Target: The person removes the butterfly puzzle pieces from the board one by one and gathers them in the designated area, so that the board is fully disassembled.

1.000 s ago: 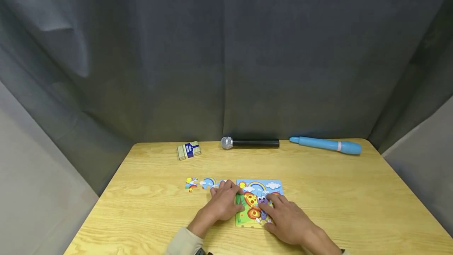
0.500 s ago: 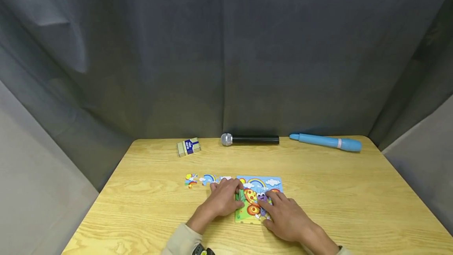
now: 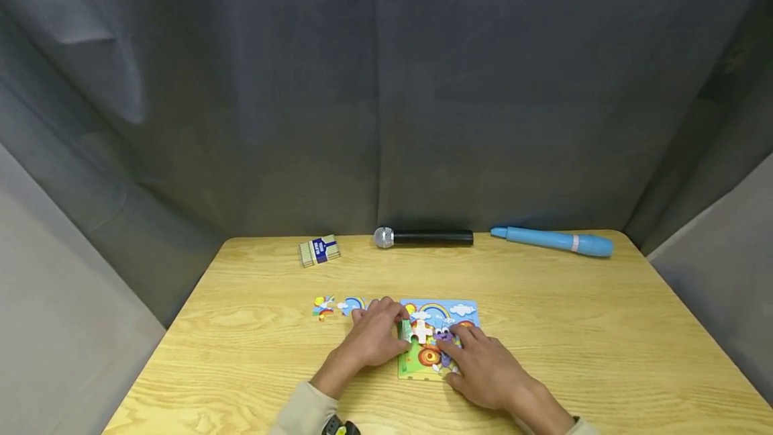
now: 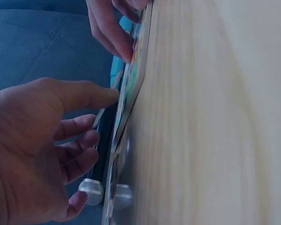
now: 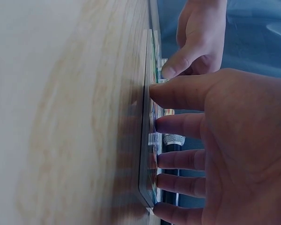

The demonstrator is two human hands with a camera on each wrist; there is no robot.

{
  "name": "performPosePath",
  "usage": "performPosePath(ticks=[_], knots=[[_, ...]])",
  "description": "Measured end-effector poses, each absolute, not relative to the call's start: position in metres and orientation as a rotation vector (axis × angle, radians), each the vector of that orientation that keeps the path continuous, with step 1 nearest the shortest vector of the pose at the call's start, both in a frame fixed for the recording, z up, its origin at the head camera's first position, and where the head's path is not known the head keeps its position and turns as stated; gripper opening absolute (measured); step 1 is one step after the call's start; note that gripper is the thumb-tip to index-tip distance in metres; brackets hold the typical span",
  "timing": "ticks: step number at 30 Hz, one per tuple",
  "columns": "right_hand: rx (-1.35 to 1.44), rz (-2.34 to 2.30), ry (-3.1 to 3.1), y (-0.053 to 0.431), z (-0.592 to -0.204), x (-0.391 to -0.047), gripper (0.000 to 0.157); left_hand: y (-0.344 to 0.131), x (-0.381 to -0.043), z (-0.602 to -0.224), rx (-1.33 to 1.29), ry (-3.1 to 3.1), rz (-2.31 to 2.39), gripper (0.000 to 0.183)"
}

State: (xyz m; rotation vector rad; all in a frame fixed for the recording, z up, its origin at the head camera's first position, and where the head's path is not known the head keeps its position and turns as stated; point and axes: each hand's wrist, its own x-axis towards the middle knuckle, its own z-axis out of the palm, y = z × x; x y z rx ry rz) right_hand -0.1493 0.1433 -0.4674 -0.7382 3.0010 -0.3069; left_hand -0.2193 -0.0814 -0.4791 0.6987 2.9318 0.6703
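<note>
A butterfly jigsaw puzzle (image 3: 429, 358) lies in its thin board on the table. My left hand (image 3: 376, 334) is at its left edge, pinching a puzzle piece (image 4: 99, 117) between thumb and fingers. That piece is tilted up and seen nearly edge-on in the left wrist view. Beside it, a pale piece-shaped patch (image 3: 421, 332) shows in the picture. My right hand (image 3: 490, 371) rests on the puzzle's right side, fingers nearly straight and spread, fingertips touching the surface. In the right wrist view its thumb (image 5: 178, 91) sits at the board's near edge.
Loose puzzle pieces (image 3: 323, 307) lie left of the board, partly behind my left hand. Along the table's back edge are a striped box with a blue label (image 3: 320, 250), a black microphone (image 3: 431, 237) and a blue marker-shaped object (image 3: 552, 240). Dark curtains (image 3: 386, 86) hang behind.
My left hand has tilted a piece up at the puzzle's left side, and a pale patch now shows where the yellow wing was. My right hand keeps its place on the puzzle.
</note>
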Motion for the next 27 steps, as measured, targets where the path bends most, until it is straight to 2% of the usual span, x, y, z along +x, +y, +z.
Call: performPosePath(ticks=[27], knots=[[-0.718,-0.278,2.999,0.143,-0.467,-0.150,0.048,-0.166,-0.220,-0.479,0.563,2.954,0.822,0.040]])
